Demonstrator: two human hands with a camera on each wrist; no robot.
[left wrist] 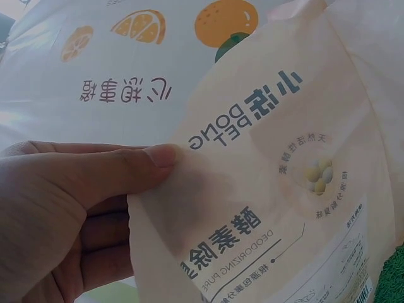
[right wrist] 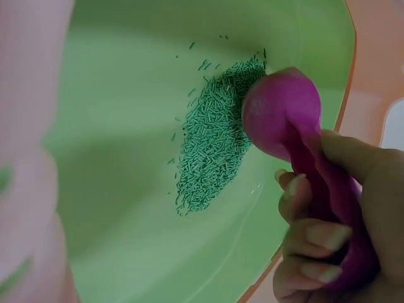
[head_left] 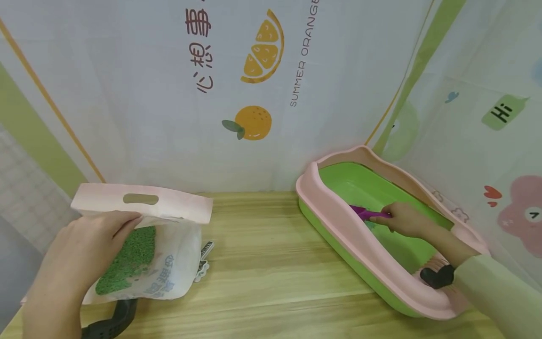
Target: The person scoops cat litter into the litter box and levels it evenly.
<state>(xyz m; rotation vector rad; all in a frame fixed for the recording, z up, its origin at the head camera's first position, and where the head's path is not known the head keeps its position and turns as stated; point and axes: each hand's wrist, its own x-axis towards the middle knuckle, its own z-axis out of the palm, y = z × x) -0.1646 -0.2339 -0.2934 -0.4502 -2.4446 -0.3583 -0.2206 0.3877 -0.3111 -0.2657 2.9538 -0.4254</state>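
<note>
My left hand [head_left: 91, 242] pinches the edge of an opened white bag [head_left: 178, 263] of green pellet litter [head_left: 131, 259], near its pink handle strip. In the left wrist view the thumb lies on the bag's printed film [left wrist: 271, 177]. Over on the right, my right hand [head_left: 406, 220] grips the handle of a purple scoop [right wrist: 284, 113] inside a green litter box [head_left: 351, 176] with a pink rim. Beside the scoop's rounded bowl, a small heap of green pellets [right wrist: 214, 139] lies on the box floor, with a few strays around it. The scoop's inside is hidden.
Both the bag and the box stand on a wood-grain table [head_left: 254, 263]. A printed white curtain [head_left: 169, 117] hangs behind and to the right, close against the box. A small flat cutout [head_left: 204, 263] pokes out beside the bag.
</note>
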